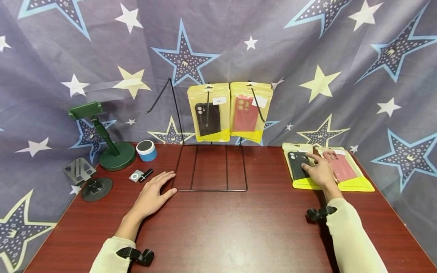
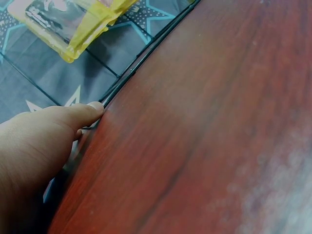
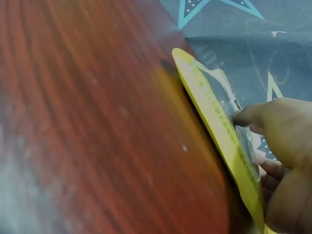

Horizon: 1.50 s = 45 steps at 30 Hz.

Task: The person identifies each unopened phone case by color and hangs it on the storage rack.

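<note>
In the head view my left hand (image 1: 152, 194) lies at the left front corner of a black wire display rack (image 1: 211, 190), fingers stretched out. The left wrist view shows its thumb (image 2: 90, 111) at the rack's wire. On the right, my right hand (image 1: 321, 172) touches the top of a yellow-edged clear pouch (image 1: 305, 184) holding a black phone case (image 1: 296, 163); thumb and index finger are apart. A pouch with a pink phone case (image 1: 343, 167) lies beside it. In the right wrist view the thumb (image 3: 248, 116) meets the pouch; other fingers are partly hidden.
A pouch with a black phone case (image 1: 213, 127) and one with a pink case (image 1: 246, 121) hang on the rack's hooks; a left hook (image 1: 157, 101) is bare. At left stand a green phone stand (image 1: 117, 157), grey stand (image 1: 96, 189), blue-white cylinder (image 1: 146, 150) and small gadgets (image 1: 135, 176).
</note>
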Available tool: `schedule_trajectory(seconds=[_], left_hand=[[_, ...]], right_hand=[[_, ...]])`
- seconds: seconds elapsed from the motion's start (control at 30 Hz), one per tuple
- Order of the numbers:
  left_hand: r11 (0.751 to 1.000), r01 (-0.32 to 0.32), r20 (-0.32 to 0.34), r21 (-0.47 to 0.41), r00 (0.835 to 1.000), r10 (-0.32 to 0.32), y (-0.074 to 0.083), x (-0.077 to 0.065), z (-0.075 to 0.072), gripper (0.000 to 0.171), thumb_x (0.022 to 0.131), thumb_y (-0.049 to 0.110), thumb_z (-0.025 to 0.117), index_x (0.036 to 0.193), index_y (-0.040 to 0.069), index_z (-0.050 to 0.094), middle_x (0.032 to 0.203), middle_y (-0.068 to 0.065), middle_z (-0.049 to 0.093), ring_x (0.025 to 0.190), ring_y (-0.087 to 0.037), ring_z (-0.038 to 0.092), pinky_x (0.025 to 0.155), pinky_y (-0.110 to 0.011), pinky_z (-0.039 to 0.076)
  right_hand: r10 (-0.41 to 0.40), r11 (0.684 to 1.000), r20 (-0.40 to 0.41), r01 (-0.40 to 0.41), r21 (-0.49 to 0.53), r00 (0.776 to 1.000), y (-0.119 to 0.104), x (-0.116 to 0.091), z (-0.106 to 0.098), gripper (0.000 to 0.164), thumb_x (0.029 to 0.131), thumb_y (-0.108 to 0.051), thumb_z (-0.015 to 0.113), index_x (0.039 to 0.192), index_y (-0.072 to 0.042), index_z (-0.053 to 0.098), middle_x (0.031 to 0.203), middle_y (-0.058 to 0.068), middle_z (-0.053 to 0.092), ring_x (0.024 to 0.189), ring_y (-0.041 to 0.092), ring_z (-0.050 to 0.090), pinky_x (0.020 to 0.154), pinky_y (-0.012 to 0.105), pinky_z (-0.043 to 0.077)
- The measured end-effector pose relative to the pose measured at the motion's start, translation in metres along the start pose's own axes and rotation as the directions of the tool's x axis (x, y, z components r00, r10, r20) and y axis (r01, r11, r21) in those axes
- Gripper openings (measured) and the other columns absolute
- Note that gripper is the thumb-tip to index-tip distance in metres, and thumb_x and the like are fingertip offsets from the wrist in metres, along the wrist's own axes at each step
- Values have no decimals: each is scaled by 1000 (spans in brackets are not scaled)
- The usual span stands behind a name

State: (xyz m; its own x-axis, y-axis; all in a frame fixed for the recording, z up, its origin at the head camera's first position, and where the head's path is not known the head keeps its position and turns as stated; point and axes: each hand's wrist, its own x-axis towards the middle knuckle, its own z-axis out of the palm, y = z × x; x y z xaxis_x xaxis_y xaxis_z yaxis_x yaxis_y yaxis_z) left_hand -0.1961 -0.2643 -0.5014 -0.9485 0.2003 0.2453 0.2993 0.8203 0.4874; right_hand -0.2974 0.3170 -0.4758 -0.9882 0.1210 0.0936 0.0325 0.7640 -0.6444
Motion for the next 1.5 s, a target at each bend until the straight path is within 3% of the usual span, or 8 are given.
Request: schedule_trajectory(seconds=[0.13,0.3,0.63,0.8,0.97,1.07,1.13,1.5], left_hand=[[1000,-1,0,-3,1000,1,1,0,-2,58,98,34,70,149,9,56,156,-16,52,150,-42,40,113,-69,32],[1000,-4,-6,-2,1000,4,1,1,-4,58,98,34,70,149,9,56,156,-16,52,150,-42,40,113,-69,32],[1000,-4,-1,0,1000,4,0,0,-2,58,99,35,70,149,10,55,157,-15,52,150,-42,40,113,-70,32],[1000,-5,-1,-2,1000,5,1,0,-1,58,98,35,70,149,10,55,157,-15,52,150,-41,40,114,-69,33],[1000,-7,-5,-5,1000,7,1,0,-1,58,98,34,71,148,9,56,156,-15,53,150,-42,40,113,-69,33],[1000,-6,-5,-4,1000,6,1,-1,-1,58,98,34,71,148,10,56,156,-14,53,150,-41,41,113,-69,33],[1000,-6,-8,-5,1000,6,1,-1,-2,57,98,34,71,148,10,56,156,-14,53,150,-41,41,113,-69,34],[1000,-10,-10,-6,1000,10,2,-1,-1,57,98,33,71,148,10,56,156,-13,53,150,-41,41,113,-68,34]], right_hand=[[-14,1000,17,14,20,1000,-1,1,-1,47,97,-20,69,140,-2,62,135,39,59,128,54,55,104,66,42],[7,999,24,-8,50,1000,-2,4,-1,48,96,-19,70,139,1,61,140,36,57,131,51,53,108,62,41],[7,997,-81,-1,78,997,-10,3,9,51,89,-6,67,139,4,61,136,36,53,127,50,50,108,60,39],[40,989,-100,-25,147,994,-7,-1,12,52,91,-4,66,141,8,57,144,35,44,128,50,50,109,58,40],[70,982,-72,-56,178,995,-5,-1,10,44,94,-5,64,138,5,62,144,34,54,132,47,57,92,36,52],[97,978,-52,-85,188,994,-6,-1,8,39,95,-6,63,133,2,67,138,34,61,126,42,61,75,17,47],[107,976,-49,-96,197,993,-8,-1,8,37,94,-6,63,131,1,69,136,33,63,119,37,62,71,13,42],[137,936,-36,-118,332,990,-11,-4,7,45,99,-6,60,143,-2,61,151,25,53,132,31,48,89,19,42]])
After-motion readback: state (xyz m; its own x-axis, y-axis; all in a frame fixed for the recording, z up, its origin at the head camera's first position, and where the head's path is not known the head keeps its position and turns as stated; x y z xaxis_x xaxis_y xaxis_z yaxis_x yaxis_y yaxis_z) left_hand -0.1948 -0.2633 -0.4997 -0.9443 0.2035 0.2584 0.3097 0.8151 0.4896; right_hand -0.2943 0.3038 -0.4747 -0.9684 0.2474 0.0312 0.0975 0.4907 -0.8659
